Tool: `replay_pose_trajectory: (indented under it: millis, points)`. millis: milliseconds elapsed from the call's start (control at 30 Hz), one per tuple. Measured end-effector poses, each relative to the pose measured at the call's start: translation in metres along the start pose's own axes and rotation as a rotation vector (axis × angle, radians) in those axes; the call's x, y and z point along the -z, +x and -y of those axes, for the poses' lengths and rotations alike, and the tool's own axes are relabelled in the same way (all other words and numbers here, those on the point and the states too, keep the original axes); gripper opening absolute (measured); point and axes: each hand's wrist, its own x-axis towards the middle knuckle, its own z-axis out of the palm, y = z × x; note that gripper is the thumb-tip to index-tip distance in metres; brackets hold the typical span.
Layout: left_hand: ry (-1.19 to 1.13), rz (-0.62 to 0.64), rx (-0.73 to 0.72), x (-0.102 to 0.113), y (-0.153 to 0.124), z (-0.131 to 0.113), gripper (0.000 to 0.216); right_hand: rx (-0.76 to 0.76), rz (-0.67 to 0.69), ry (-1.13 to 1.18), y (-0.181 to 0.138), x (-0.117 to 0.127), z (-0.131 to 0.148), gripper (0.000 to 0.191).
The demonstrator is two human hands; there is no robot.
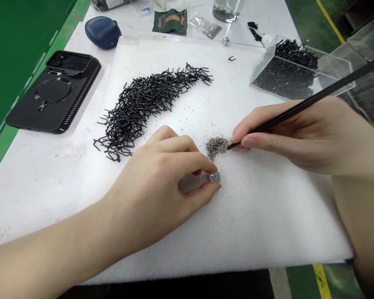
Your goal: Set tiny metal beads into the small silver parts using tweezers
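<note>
Green surface (21,45): at the far left, beyond the white table (21,182).
White sheet (262,220): on the table, under a curved heap of black bent pieces (149,97).
Left hand (158,172): thumb and forefinger pinch a small metal block (215,177), mid-sheet, near shiny grains (216,146).
Right hand (294,137): fingers closed round a slim black tool (330,88), its tip at the grains.
Floor (307,20): green, with a yellow line (330,20).

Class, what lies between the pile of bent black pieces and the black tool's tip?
In the head view: scattered dark specks, then a small heap of shiny grains at the tool's tip.
</note>
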Motion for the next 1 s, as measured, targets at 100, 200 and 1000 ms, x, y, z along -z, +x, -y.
replay_pose_trajectory:
  millis: [100, 200, 1000]
  points:
    - [-0.001, -0.005, -0.005, 0.0003, -0.0006, 0.0001, 0.009, -0.006, 0.000, -0.012, -0.0003, 0.0000, 0.0006, 0.014]
    - [0.005, -0.010, -0.007, -0.0001, -0.0003, -0.0001, 0.008, -0.001, -0.005, 0.008, 0.0000, 0.0000, 0.0005, 0.013]
    - [0.018, -0.022, -0.015, -0.0019, -0.0009, 0.0008, 0.007, 0.051, 0.064, 0.236, -0.0019, -0.0033, 0.0014, 0.004]
